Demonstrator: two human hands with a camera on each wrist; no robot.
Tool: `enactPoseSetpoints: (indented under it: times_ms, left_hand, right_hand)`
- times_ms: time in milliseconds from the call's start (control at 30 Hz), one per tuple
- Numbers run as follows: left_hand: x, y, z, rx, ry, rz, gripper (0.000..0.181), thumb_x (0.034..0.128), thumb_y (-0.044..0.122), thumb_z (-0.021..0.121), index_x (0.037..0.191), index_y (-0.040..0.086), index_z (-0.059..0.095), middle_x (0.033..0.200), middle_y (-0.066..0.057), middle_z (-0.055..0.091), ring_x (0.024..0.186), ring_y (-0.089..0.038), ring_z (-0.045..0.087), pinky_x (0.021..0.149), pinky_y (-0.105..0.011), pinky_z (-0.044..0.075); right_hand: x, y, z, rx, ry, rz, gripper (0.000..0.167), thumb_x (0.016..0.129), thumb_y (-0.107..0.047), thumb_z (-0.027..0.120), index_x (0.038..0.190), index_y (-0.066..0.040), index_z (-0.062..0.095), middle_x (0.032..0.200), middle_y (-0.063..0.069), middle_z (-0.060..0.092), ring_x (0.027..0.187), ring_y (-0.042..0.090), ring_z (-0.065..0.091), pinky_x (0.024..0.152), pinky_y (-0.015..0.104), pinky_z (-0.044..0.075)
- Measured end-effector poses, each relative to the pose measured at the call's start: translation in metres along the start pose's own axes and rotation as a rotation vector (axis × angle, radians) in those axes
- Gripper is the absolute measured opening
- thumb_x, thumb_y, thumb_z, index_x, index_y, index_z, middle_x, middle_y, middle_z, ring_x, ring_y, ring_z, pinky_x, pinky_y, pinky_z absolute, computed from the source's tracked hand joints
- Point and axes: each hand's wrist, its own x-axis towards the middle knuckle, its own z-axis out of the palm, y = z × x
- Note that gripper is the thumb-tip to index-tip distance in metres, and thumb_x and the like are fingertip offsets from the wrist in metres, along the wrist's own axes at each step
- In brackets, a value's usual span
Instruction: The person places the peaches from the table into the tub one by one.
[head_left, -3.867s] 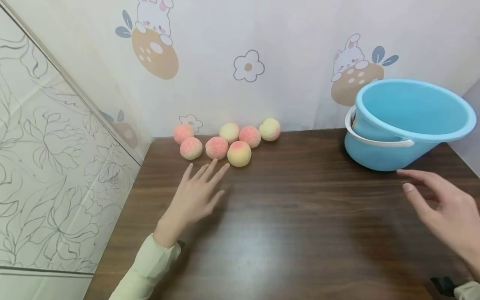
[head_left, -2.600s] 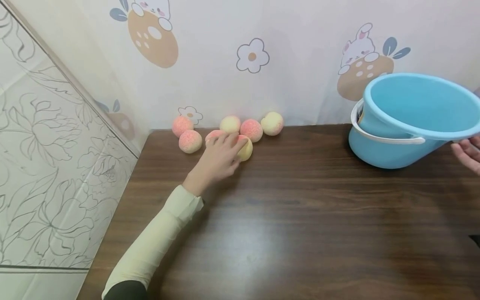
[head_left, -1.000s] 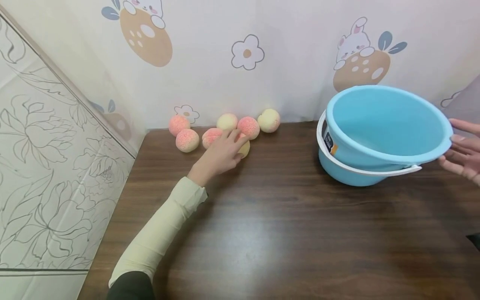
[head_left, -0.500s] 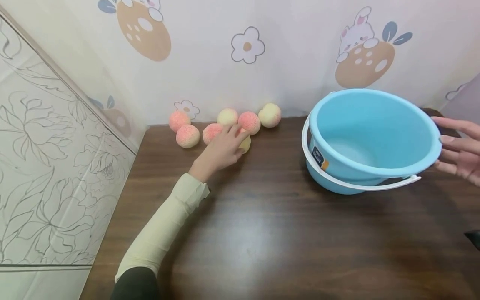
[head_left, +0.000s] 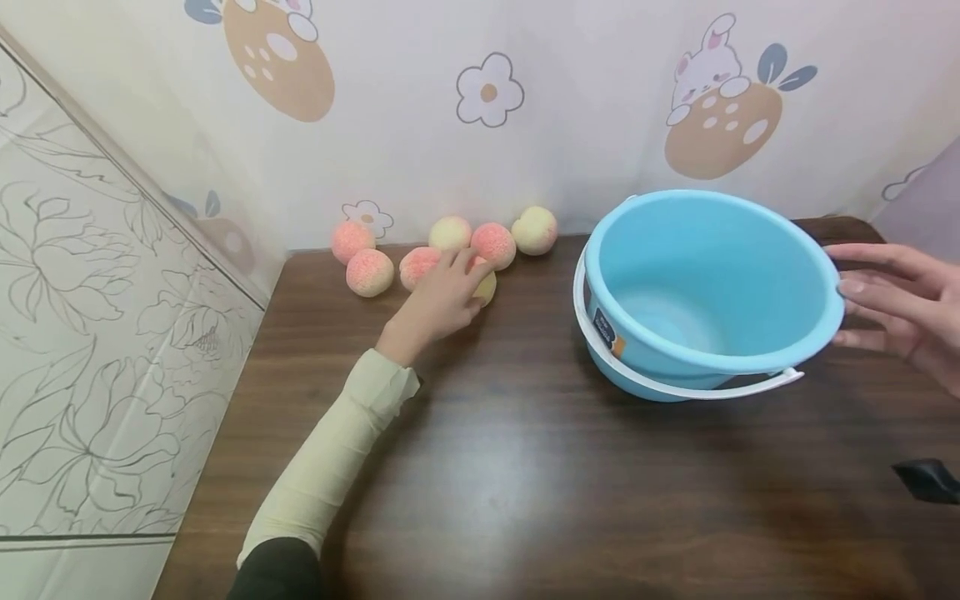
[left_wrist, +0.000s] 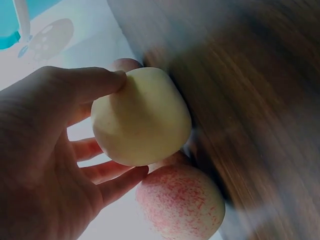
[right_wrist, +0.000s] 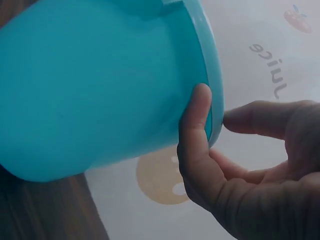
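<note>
My left hand [head_left: 438,296] grips a yellowish peach [left_wrist: 142,117], thumb on one side and fingers curled round the other; in the head view the hand covers most of it. Right beside the fingers lies a pink-speckled peach [left_wrist: 182,202]. On the right stands a light blue oval bucket [head_left: 735,258] with a white handle [head_left: 682,390] hanging down its near side. Its right rim is pinched between the thumb and fingers of my right hand [head_left: 907,308]. No peach shows inside the bucket. Whether its base fully touches the table is unclear.
Several more peaches lie along the back edge of the dark wooden table [head_left: 495,467], including a pink one [head_left: 352,242] at the left and a pale one [head_left: 535,231] at the right. A patterned wall covering [head_left: 487,158] rises behind, and a flowered panel [head_left: 105,367] borders the left.
The right hand took the bucket's rim and has drawn the bucket left and nearer, toward the peaches. My left hand reached to the yellowish peach, closed round it and has stayed there.
</note>
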Motion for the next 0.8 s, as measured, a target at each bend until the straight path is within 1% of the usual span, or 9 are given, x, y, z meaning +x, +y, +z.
enactPoseSetpoints:
  times_ms: [167,233,300,400,433,533,633,800]
  left_hand:
    - [0.000,0.000,0.000,-0.006,0.003,-0.004,0.054,0.0922,0.012,0.074,0.142,0.013,0.054,0.141,-0.018,0.052,0.135,-0.038,0.048,0.104,-0.049,0.052]
    - [-0.001,0.001,-0.001,-0.026,0.000,-0.003,0.056,0.0897,0.007,0.077,0.141,0.013,0.055,0.138,-0.018,0.054,0.135,-0.038,0.048,0.104,-0.047,0.051]
    - [-0.002,0.001,-0.003,-0.049,-0.004,-0.004,0.059,0.0867,0.001,0.078,0.140,0.014,0.056,0.135,-0.017,0.054,0.136,-0.037,0.047,0.105,-0.046,0.051]
    - [-0.003,0.003,-0.005,-0.082,-0.006,-0.011,0.065,0.0828,-0.007,0.077,0.140,0.014,0.057,0.135,-0.017,0.055,0.138,-0.037,0.046,0.105,-0.045,0.051]
    - [-0.003,0.003,-0.004,-0.092,-0.005,-0.013,0.066,0.0822,-0.010,0.076,0.140,0.014,0.057,0.136,-0.017,0.054,0.138,-0.036,0.046,0.105,-0.045,0.051]
    - [-0.003,0.003,-0.004,-0.117,-0.004,-0.021,0.069,0.0811,-0.013,0.074,0.141,0.015,0.057,0.138,-0.016,0.054,0.139,-0.035,0.045,0.103,-0.044,0.052]
    - [-0.004,0.002,-0.004,-0.133,-0.007,-0.032,0.070,0.0819,-0.012,0.074,0.143,0.017,0.057,0.139,-0.014,0.053,0.137,-0.033,0.045,0.102,-0.042,0.052]
    - [-0.002,0.001,-0.005,-0.138,-0.009,-0.043,0.070,0.0818,-0.010,0.077,0.143,0.019,0.058,0.140,-0.012,0.053,0.137,-0.032,0.046,0.104,-0.042,0.051]
  right_hand:
    - [0.005,-0.006,0.011,-0.168,0.075,-0.024,0.042,0.102,0.006,0.056,0.138,-0.016,0.063,0.114,-0.009,0.073,0.083,0.006,0.073,0.059,0.025,0.061]
    - [0.008,-0.008,0.012,-0.229,0.091,-0.016,0.044,0.102,0.004,0.057,0.140,-0.018,0.063,0.116,-0.013,0.072,0.083,0.004,0.074,0.058,0.024,0.061]
    - [0.012,-0.010,0.013,-0.319,0.103,0.002,0.047,0.103,0.000,0.057,0.145,-0.021,0.059,0.117,-0.019,0.071,0.084,0.000,0.074,0.058,0.023,0.060]
    - [0.016,-0.010,0.014,-0.374,0.113,0.033,0.051,0.103,-0.003,0.058,0.150,-0.024,0.055,0.116,-0.023,0.070,0.085,-0.002,0.074,0.057,0.024,0.061]
    - [0.017,-0.011,0.015,-0.413,0.118,0.042,0.052,0.104,-0.005,0.059,0.151,-0.025,0.053,0.116,-0.025,0.069,0.085,-0.003,0.073,0.057,0.024,0.061]
    - [0.019,-0.011,0.017,-0.437,0.115,0.054,0.052,0.103,-0.006,0.060,0.152,-0.024,0.053,0.115,-0.025,0.070,0.084,-0.002,0.073,0.056,0.027,0.061]
    - [0.020,-0.014,0.020,-0.475,0.096,0.066,0.050,0.104,-0.007,0.060,0.150,-0.025,0.054,0.113,-0.025,0.070,0.084,-0.001,0.073,0.057,0.027,0.061]
    - [0.021,-0.017,0.027,-0.469,0.075,0.075,0.046,0.103,-0.006,0.061,0.145,-0.024,0.057,0.110,-0.022,0.072,0.083,0.002,0.073,0.057,0.029,0.061]
